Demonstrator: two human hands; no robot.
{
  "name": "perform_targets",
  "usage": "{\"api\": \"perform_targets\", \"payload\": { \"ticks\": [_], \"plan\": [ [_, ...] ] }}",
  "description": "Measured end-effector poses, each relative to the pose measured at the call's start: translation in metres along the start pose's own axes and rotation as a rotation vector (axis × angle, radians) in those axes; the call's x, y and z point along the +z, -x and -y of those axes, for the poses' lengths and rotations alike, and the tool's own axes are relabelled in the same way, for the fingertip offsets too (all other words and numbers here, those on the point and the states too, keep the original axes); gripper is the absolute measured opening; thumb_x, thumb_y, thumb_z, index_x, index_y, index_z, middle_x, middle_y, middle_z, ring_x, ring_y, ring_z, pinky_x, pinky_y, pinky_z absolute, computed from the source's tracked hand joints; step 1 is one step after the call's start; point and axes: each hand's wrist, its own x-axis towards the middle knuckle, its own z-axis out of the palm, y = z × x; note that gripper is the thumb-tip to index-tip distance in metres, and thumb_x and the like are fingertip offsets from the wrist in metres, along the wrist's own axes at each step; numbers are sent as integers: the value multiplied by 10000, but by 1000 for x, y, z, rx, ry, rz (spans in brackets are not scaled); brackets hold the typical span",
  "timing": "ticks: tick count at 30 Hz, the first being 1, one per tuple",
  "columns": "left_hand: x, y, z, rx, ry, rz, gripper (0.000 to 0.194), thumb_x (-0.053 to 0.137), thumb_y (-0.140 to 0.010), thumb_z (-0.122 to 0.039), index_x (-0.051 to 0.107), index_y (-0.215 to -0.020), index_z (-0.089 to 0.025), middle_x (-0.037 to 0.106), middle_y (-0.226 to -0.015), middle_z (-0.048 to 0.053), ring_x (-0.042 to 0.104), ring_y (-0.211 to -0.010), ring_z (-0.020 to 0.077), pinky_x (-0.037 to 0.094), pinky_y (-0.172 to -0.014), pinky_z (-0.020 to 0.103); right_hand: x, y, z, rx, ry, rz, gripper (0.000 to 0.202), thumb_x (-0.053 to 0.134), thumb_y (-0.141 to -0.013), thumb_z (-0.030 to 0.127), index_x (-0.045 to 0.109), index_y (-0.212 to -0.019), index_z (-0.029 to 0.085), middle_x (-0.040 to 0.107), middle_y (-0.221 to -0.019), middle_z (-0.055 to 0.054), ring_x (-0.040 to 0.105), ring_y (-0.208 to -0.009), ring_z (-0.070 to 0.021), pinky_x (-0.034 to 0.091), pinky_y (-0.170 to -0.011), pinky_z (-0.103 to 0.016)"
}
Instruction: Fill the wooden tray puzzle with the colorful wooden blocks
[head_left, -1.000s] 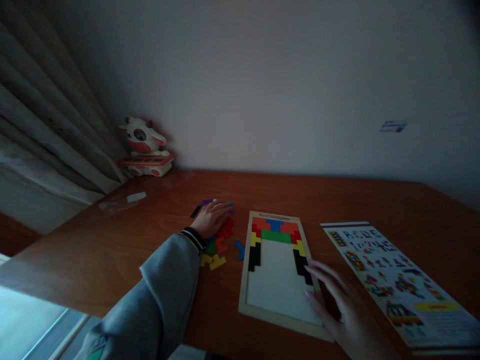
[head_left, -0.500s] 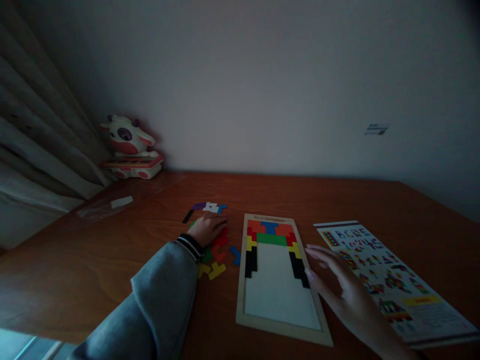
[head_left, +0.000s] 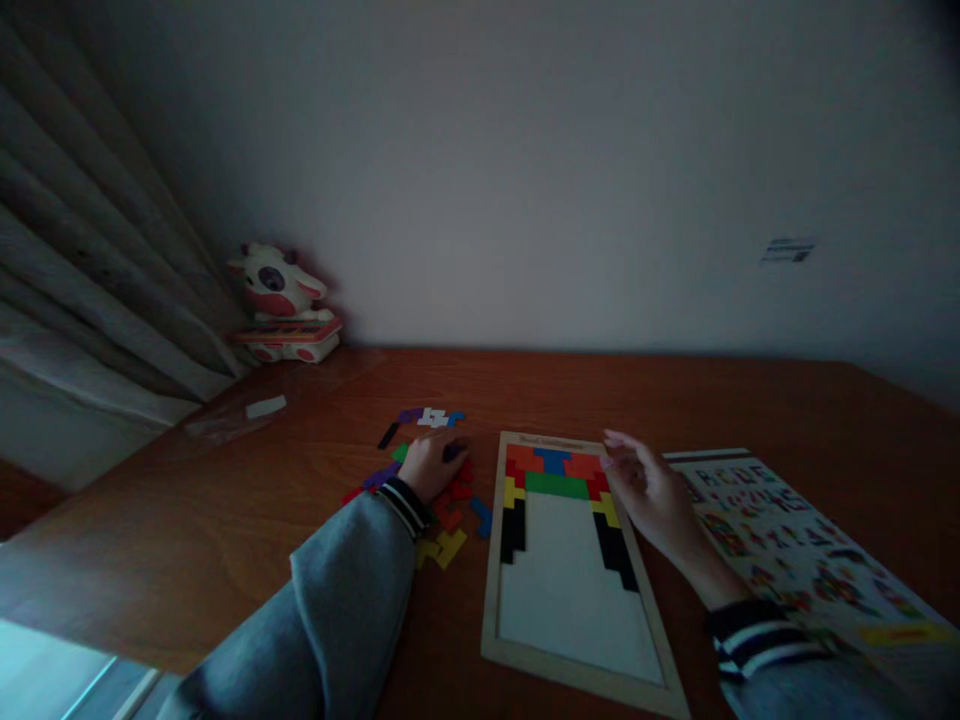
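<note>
A wooden tray [head_left: 491, 600] lies between left hand [head_left: 429, 465] and right hand [head_left: 646, 492], coloured blocks [head_left: 556, 486] fitted along its far end and sides; right fingers loosely parted beside its rim; left over loose blocks [head_left: 451, 548], whether holding one I cannot tell; white blocks [head_left: 433, 419] beyond it.

On the sheet [head_left: 814, 560], colourful block letters [head_left: 739, 475] appear to read B C D E, with blurred numerals [head_left: 754, 498] beneath; the printed line [head_left: 551, 441] along the tray's [head_left: 493, 580] top rim and the wall label [head_left: 787, 250] are too blurred to read
</note>
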Motion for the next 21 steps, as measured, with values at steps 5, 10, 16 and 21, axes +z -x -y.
{"api": "perform_targets", "payload": {
  "ticks": [5, 10, 16, 21],
  "plan": [
    [-1, -1, 4, 43, 66, -18, 169, 668, -811, -203, 720, -972, -193, 713, -1063, 70, 676, -985, 226, 552, -919, 393, -3, 5, 2, -62, 60, 48, 413, 537, -926, 447, 528, -1287, 247, 620, -1100, -96, 620, -842, -198, 546, -763, -382],
    [-9, -1, -4, 141, 68, -98, 175, 666, -802, -171, 724, -965, -198, 675, -1139, 89, 665, -1017, 217, 550, -939, 390, -4, 4, 6, -120, 83, 50, 386, 532, -933, 409, 526, -1287, 255, 608, -1115, -95, 621, -875, -207, 544, -784, -394],
    [-3, 1, -61, 316, 214, -82, 100, 674, -837, -188, 715, -928, -194, 668, -1126, 80, 663, -1016, 189, 565, -913, 337, -5, 4, 12, -174, 130, 70, 345, 528, -937, 382, 543, -1257, 255, 596, -1168, -96, 613, -1007, -235, 526, -878, -422],
    [28, 6, -100, 382, 256, -52, 60, 666, -853, -217, 711, -871, -181, 676, -1075, 83, 676, -958, 178, 583, -857, 314, -7, 5, 17, -193, 159, 75, 334, 504, -950, 363, 532, -1262, 248, 587, -1170, -101, 600, -1030, -237, 517, -901, -430]
  ]
}}
